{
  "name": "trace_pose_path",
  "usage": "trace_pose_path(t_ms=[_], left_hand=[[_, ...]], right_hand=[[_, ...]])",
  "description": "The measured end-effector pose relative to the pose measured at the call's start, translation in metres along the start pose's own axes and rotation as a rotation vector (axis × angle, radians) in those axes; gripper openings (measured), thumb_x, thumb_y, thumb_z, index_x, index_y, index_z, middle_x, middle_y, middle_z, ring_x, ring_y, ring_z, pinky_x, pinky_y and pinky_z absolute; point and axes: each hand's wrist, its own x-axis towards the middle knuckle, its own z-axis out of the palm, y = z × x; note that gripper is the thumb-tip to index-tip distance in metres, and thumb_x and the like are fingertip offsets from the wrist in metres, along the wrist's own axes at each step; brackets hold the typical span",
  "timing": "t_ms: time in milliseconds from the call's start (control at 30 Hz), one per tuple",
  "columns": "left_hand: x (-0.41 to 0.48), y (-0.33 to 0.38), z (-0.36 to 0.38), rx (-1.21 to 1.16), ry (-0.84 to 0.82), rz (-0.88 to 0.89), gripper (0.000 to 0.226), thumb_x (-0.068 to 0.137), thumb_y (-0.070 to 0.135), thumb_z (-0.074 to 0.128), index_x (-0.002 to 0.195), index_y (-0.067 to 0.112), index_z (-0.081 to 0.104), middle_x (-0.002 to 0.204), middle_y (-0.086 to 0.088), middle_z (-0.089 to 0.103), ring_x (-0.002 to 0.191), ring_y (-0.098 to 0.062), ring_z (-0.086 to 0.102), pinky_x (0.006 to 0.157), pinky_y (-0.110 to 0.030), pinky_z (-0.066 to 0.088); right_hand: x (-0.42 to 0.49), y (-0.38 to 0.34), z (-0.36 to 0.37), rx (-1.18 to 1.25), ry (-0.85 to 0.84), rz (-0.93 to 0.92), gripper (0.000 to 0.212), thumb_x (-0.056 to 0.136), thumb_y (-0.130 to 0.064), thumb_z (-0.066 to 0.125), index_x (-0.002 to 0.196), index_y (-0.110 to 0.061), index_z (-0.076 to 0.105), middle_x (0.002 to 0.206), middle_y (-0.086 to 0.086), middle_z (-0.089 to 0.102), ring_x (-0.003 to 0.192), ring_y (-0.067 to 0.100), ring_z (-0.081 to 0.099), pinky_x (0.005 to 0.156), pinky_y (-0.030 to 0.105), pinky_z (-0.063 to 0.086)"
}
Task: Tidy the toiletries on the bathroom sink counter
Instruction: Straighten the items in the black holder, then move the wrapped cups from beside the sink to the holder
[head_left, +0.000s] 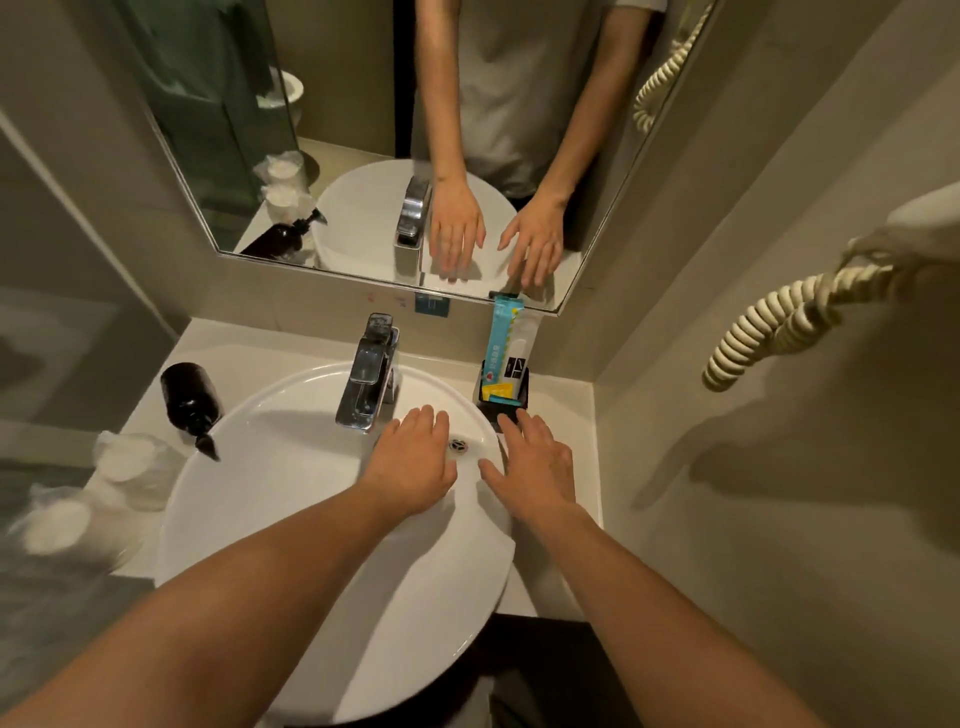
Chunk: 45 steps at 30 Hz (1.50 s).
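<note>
My left hand (410, 462) and my right hand (535, 465) hover flat over the white basin (260, 499), palms down, fingers apart, holding nothing. The drain (458, 445) shows between them. Just beyond my right fingertips a black holder (519, 389) stands on the counter with a tall blue-and-white packet (506, 332) and small yellow and blue sachets in it. A dark pump bottle (189, 397) stands on the counter left of the basin. Two plastic-wrapped cups (132, 467) sit at the left edge.
A chrome tap (369, 371) rises behind the basin. The mirror (363, 130) above reflects my arms and the counter. A wall closes in on the right with a coiled cream cord (779, 322) hanging from a wall unit. The counter (566, 415) is narrow around the basin.
</note>
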Motion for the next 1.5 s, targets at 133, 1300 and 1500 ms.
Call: trace_pose_path(t_ms=[133, 1300, 1500], left_hand=[[-0.023, -0.002, -0.010, 0.025, 0.047, 0.025, 0.049, 0.093, 0.046, 0.048, 0.131, 0.016, 0.047, 0.120, -0.006, 0.058, 0.110, -0.024, 0.055, 0.096, -0.042, 0.050], [-0.299, -0.236, -0.031, 0.033, 0.210, -0.402, 0.056, 0.090, 0.057, 0.044, 0.126, 0.016, 0.053, 0.127, -0.007, 0.061, 0.120, -0.026, 0.056, 0.103, -0.046, 0.042], [-0.301, -0.261, -0.032, 0.000, 0.211, -0.505, 0.050, 0.086, 0.054, 0.044, 0.116, 0.016, 0.056, 0.115, -0.006, 0.064, 0.107, -0.025, 0.060, 0.092, -0.043, 0.048]], right_hand=[[-0.020, -0.011, -0.006, -0.026, -0.023, -0.025, 0.071, 0.096, -0.055, 0.048, 0.158, -0.028, 0.026, 0.167, 0.003, 0.025, 0.154, 0.023, 0.022, 0.118, 0.045, 0.027], [-0.131, -0.321, 0.037, -0.072, -0.042, -0.380, 0.072, 0.092, -0.063, 0.055, 0.154, -0.031, 0.036, 0.160, -0.002, 0.042, 0.144, 0.027, 0.044, 0.115, 0.052, 0.037], [-0.107, -0.348, 0.041, -0.085, -0.063, -0.485, 0.071, 0.090, -0.063, 0.054, 0.151, -0.030, 0.040, 0.156, -0.002, 0.047, 0.141, 0.026, 0.047, 0.112, 0.049, 0.040]])
